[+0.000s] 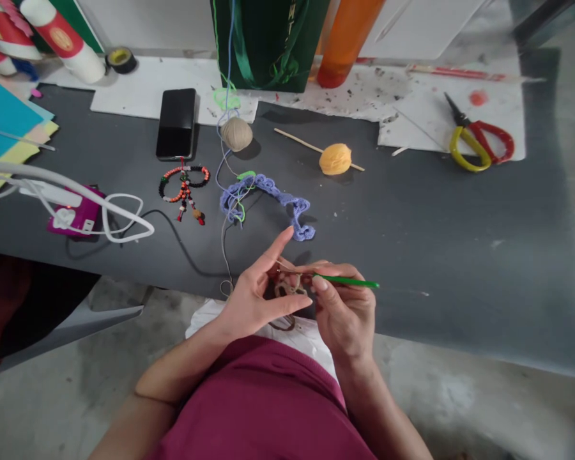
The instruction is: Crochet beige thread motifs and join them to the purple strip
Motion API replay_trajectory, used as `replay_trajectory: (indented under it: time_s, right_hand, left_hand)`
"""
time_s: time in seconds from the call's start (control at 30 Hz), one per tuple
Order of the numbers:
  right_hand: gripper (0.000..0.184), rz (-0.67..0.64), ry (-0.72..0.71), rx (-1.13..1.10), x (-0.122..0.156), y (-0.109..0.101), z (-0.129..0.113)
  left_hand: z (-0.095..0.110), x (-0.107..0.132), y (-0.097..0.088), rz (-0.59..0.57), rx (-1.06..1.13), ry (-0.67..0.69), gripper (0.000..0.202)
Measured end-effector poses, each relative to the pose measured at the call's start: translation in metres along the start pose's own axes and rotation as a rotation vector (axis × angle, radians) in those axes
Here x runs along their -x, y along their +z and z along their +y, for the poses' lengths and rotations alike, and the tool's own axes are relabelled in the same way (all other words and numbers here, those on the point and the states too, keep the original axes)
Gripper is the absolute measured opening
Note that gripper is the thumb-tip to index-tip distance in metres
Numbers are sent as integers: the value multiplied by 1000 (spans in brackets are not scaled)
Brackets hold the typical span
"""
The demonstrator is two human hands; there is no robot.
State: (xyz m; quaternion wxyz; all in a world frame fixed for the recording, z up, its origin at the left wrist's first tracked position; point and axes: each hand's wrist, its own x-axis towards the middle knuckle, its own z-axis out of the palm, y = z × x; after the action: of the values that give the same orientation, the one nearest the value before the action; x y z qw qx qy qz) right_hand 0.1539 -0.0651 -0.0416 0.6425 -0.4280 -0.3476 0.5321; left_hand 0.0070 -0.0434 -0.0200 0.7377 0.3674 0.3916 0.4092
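My right hand is closed around a crochet hook with a green handle, its thin shaft pointing left. Between my two hands hangs a small piece of beige crochet, partly hidden by my fingers. My left hand grips its edge, with the index finger raised and the thumb stretched along the piece. Beige yarn runs from there to a ball of beige yarn on the table. Just beyond my left hand lies a wavy purple crochet strip with bits of green yarn.
A black phone, a beaded bracelet and a yellow yarn ball on a stick lie farther back. Scissors rest at the right. A purple power adapter with white cables sits left. A green bag and an orange bottle stand behind.
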Motion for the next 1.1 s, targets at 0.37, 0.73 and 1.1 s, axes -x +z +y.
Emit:
replay_trajectory:
  time_s: [0.37,0.73,1.1]
  right_hand:
    - [6,20,-54,118,0,1,-2]
    - [41,-10,-558,543,5,5,-4]
    - [4,267,-301,497,18,2,2]
  left_hand:
    - [-6,-3,-1,80,98,-10,53]
    - [-2,-2,14,198,403,-165,64]
    - [1,-1,8,172,368,-240,64]
